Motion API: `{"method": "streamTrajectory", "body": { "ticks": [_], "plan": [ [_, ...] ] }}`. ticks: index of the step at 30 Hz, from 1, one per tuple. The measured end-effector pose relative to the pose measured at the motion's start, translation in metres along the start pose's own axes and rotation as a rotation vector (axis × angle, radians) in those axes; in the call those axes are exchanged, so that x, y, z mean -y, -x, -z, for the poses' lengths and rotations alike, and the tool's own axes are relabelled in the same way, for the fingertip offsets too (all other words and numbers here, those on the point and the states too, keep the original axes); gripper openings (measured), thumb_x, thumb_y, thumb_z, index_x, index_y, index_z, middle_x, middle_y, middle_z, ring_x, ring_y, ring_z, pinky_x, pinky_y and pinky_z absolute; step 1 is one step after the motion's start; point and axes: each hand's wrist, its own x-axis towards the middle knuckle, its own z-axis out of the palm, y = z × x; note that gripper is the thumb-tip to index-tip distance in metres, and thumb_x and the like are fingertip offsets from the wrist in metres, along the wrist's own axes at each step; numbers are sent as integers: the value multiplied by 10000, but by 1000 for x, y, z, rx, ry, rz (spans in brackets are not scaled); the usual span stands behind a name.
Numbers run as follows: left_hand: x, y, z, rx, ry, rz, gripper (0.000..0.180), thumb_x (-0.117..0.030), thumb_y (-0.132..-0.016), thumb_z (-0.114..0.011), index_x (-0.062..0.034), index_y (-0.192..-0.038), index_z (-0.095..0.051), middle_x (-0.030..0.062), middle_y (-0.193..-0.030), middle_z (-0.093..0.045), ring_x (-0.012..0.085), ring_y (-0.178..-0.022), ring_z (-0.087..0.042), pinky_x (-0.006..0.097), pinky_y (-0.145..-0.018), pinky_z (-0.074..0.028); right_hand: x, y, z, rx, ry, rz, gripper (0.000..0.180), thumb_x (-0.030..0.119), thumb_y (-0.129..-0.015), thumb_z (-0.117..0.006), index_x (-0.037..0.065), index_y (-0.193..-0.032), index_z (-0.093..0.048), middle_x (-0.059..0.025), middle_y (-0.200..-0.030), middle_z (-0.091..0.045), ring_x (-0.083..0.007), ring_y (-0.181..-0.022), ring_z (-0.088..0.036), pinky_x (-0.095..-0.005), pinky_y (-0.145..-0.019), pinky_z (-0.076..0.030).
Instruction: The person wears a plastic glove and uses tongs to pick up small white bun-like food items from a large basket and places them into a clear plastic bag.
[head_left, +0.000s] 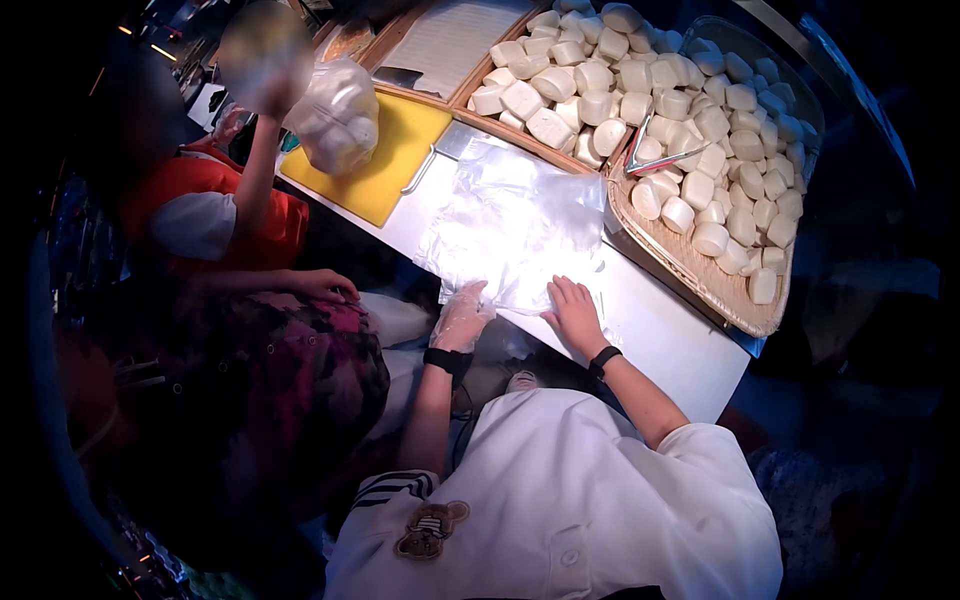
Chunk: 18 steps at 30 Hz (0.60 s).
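Clear plastic bags (520, 225) lie spread in a loose, shiny layer on the white table (665, 330) in front of me. My left hand (463, 318), in a thin clear glove, rests at their near left edge with the fingers stretched toward the plastic. Bare of any glove, my right hand (575, 315) lies flat at the near right edge of the bags, fingers extended. Neither hand visibly grips the plastic, though glare blurs its edges. Beyond the bags are many white steamed buns (592, 78) in a wooden tray.
More buns fill a woven basket (735, 295) at the right, with metal tongs (640, 155) lying on them. At the left, a co-worker's raised hand (285, 95) is beside a filled plastic bag (340, 115) over a yellow cutting board (405, 150). Another person's hand (325, 285) is nearer me.
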Motion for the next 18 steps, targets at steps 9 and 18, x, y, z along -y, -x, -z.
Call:
{"method": "streamTrajectory", "body": {
  "ticks": [9, 18],
  "plan": [
    [-2, -31, -41, 14, -402, -207, 810, -319, -704, -779, -173, -1416, -421, 193, -1476, -350, 352, -1401, -264, 534, -1135, -194, -2, 5, 44, -228, -178, -38, 128, 86, -814, -613, 62, -938, -637, -100, -904, -646, -274, -935, -601, -412, -968, -399],
    [-29, -10, -46, 17, -460, -399, 599, -295, -732, -746, -162, -1280, -546, 130, -1373, -461, 324, -1340, -359, 520, -1128, -205, -19, 22, 85, -303, -175, -137, 59, 78, -800, -651, 52, -844, -620, -111, -806, -639, -293, -833, -602, -391, -913, -429]
  ]
}}
